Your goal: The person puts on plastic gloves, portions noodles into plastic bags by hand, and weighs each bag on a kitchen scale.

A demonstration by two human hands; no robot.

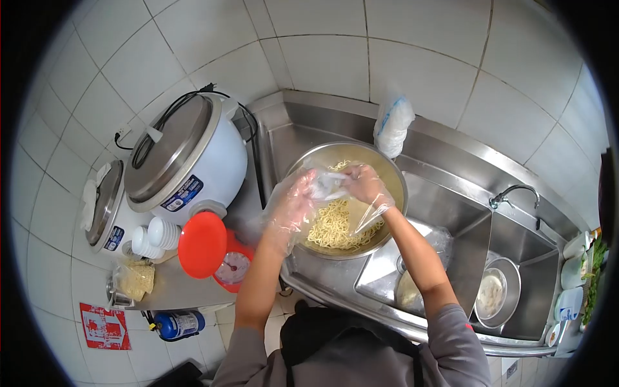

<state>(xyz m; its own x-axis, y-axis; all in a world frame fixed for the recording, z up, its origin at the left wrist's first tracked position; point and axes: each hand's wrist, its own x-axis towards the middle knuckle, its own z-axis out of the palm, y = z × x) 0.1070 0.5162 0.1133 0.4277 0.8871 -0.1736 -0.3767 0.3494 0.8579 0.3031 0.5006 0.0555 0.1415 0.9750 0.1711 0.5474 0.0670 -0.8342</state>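
Observation:
Both my hands are over a large metal bowl [394, 229] of yellow noodles [342, 229], with loose clear plastic around the hands and wrists. Between them is a crumpled clear plastic bag [327, 185]. My left hand [295, 201] has its fingers closed on the bag's left side, partly veiled by the plastic. On the other side, my right hand [367, 186] pinches the bag with bent fingers. A thin clear flap hangs from the right hand above the noodles.
Left of the bowl stand a large rice cooker [225, 151], a red scale [231, 266] with a red pan [202, 245], and stacked white cups [163, 233]. A plastic-wrapped white stack [393, 126] is behind. Steel sinks [464, 258] and a faucet [516, 193] lie right.

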